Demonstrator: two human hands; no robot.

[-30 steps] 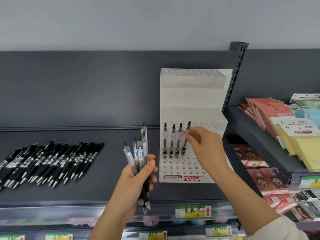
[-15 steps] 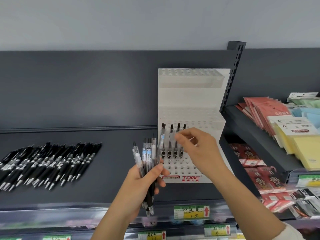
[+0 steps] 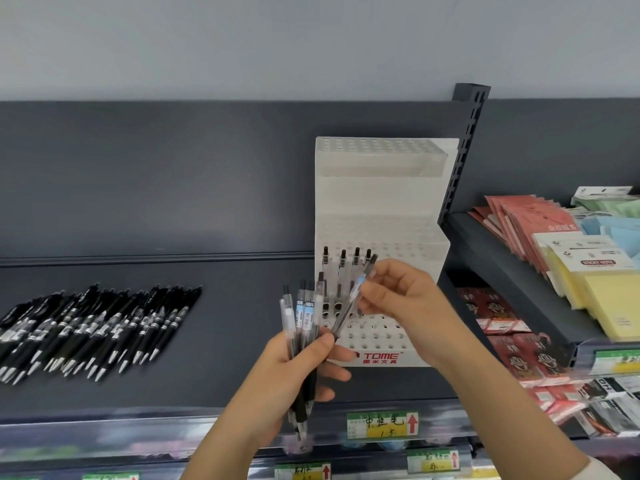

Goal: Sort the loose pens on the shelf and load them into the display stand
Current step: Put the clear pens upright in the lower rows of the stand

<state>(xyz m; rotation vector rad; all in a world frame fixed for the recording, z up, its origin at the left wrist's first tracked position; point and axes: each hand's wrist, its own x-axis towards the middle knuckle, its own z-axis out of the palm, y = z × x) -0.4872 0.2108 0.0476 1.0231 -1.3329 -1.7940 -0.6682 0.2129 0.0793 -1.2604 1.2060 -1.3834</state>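
Four pens (image 3: 343,268) sit in the stand (image 3: 381,202), and most of its holes look empty. The left hand (image 3: 298,372) grips a bundle (image 3: 304,311) of clear pens just before it, and the right hand (image 3: 405,299) pinches one pen (image 3: 347,308) from that bundle. Many black pens (image 3: 97,327) lie unloaded on the shelf (image 3: 235,358).

Red "TOME" on display stand (image 3: 381,202) base front; handwritten "中性笔 1.5" plus red arrow on shelf-edge price tag (image 3: 381,425); "STICKY NOTE" on yellow pad pack (image 3: 596,271)

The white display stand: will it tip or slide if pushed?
Probably light: the display stand looks like thin plastic and holds only four pens. It may slide on the smooth shelf. Tipping back seems unlikely: it apparently stands near the rear panel.
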